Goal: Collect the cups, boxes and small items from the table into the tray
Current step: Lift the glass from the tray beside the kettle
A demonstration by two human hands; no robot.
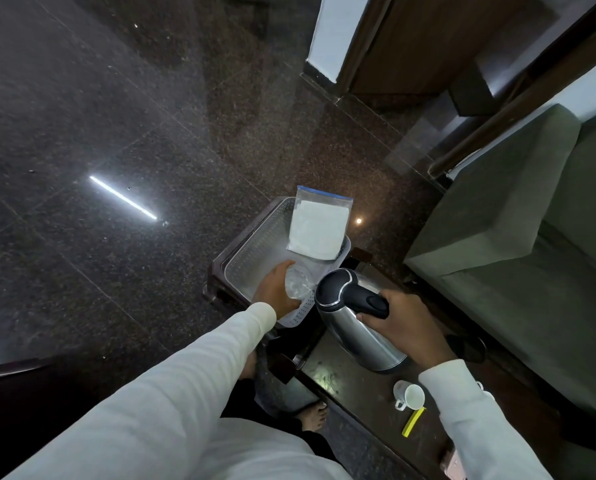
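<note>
Gripping a clear glass (298,284) over the tray (255,251), left hand (276,292); right hand (402,323) holds kettle (352,320).

A dark, speckled, polished stone floor (134,133) fills the scene from nine to twelve o'clock, with the bright white streak of a tube light (122,197) reflected in it. At three o'clock stands a grey-green sofa (518,237). At one o'clock, a brown wooden door (428,39) sits beside a white wall edge (331,32).
</note>
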